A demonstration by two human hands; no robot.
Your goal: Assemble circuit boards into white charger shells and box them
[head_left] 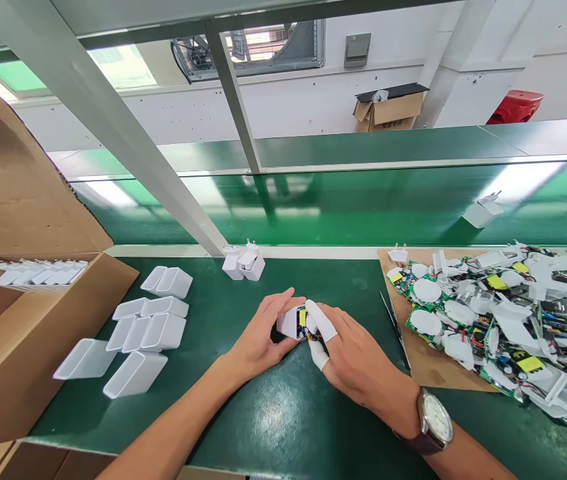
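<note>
My left hand (258, 337) is wrapped round a small white charger shell (289, 322) at the middle of the green bench. My right hand (350, 357), with white finger cots on thumb and forefinger and a watch on the wrist, pinches a circuit board (303, 320) with a yellow part that sits partly inside the shell. Several empty white shells (148, 327) lie to the left. A heap of circuit boards and white caps (508, 320) lies on a cardboard sheet to the right.
An open cardboard box (23, 333) with rows of white parts stands at the left. Two assembled chargers (243, 262) sit at the bench's far edge, another charger (483, 210) on the green conveyor. A slanted metal post (128, 143) crosses in front. Tweezers (393, 323) lie beside the cardboard sheet.
</note>
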